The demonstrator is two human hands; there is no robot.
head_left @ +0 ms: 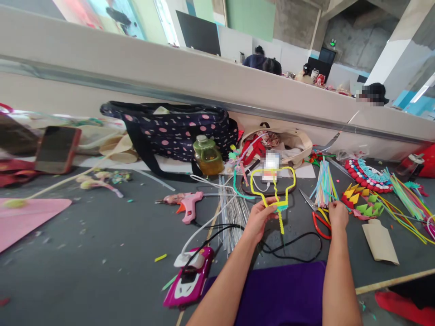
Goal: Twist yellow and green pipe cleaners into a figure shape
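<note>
My left hand (261, 219) is closed around the lower part of a yellow pipe cleaner frame (289, 182), a bent outline with a twisted stem hanging below it. Turquoise wrapping (282, 207) circles the frame at its base. My right hand (338, 216) is closed at the lower end of a bundle of pastel pipe cleaners (326, 185). Its fingertips are partly hidden, so I cannot make out what lies between them. Just left of that hand lie scissors (321, 225) with red and orange handles, blades pointing away from me.
A pink glue gun (190, 206) and silvery wire sticks (234, 217) lie to the left, with cables crossing. A magenta power strip (193, 276) sits nearer. A patterned bag (170, 136) and a bottle (208, 156) stand behind. Rightward are paper crafts (363, 201) and a beige card (379, 242).
</note>
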